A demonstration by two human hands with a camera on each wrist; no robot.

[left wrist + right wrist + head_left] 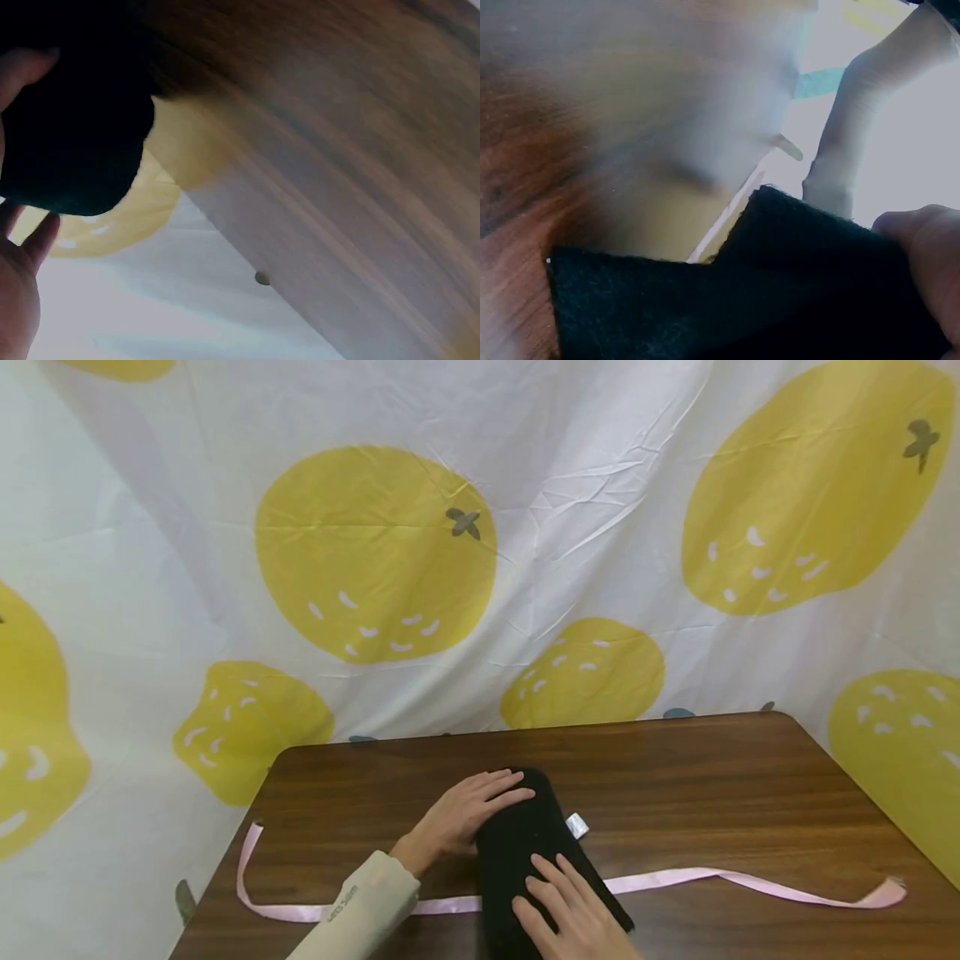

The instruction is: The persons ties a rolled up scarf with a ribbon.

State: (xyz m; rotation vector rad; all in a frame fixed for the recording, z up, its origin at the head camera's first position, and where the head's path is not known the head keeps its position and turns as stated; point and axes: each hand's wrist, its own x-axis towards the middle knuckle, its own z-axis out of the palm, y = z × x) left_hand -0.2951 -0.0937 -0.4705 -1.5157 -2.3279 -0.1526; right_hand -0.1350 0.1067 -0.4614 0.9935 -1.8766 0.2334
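A folded black fabric piece (521,852) with a rounded far end and a small white label (577,826) lies on the table, across a pink ribbon (675,878). My left hand (461,810) holds its far end, fingers over the top. In the left wrist view, the thumb (30,71) lies against the dark fabric (82,142) and other fingertips touch its edge. My right hand (573,914) rests on the near part, fingers spread and nearly straight. The right wrist view shows fabric layers (645,307) parted at one end, beside a digit of that hand (930,255).
The brown wooden table (360,793) has rounded far corners. Pink ribbon extends to both sides of the fabric, its left end curving away from me. A white curtain (187,468) printed with yellow lemons hangs behind the table.
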